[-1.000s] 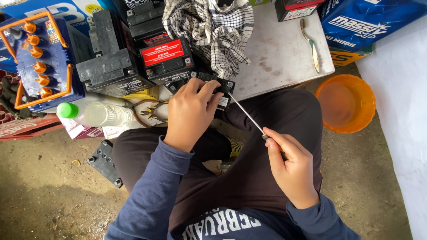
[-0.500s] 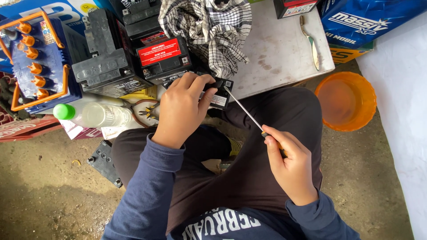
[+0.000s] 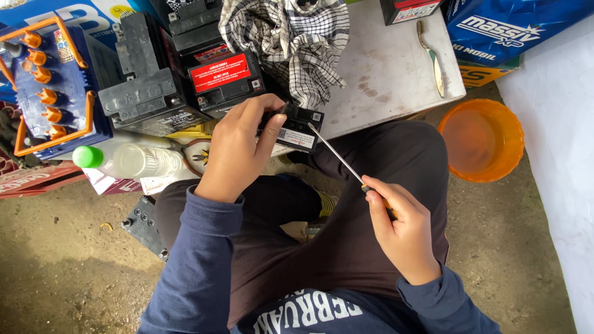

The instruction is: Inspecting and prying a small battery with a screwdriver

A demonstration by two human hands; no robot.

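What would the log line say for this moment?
left hand: grips small black battery | right hand: holds screwdriver, tip at battery | nearby: checked cloth, orange bowl

We see matt black plastic on the small battery point(image 3: 296, 127). The screwdriver point(image 3: 339, 158) shaft gleams as smooth metal; the checked rag point(image 3: 291, 43) is soft cloth.

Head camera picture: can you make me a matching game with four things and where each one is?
Things:
1. round orange plastic bucket
2. long thin metal screwdriver
3. black-and-white checked cloth
4. clear plastic bottle with green cap

Places:
a. draped on the white table
b. lying beside the blue case
c. in the right hand
d. on the ground, right side

Pairs: 1-d, 2-c, 3-a, 4-b
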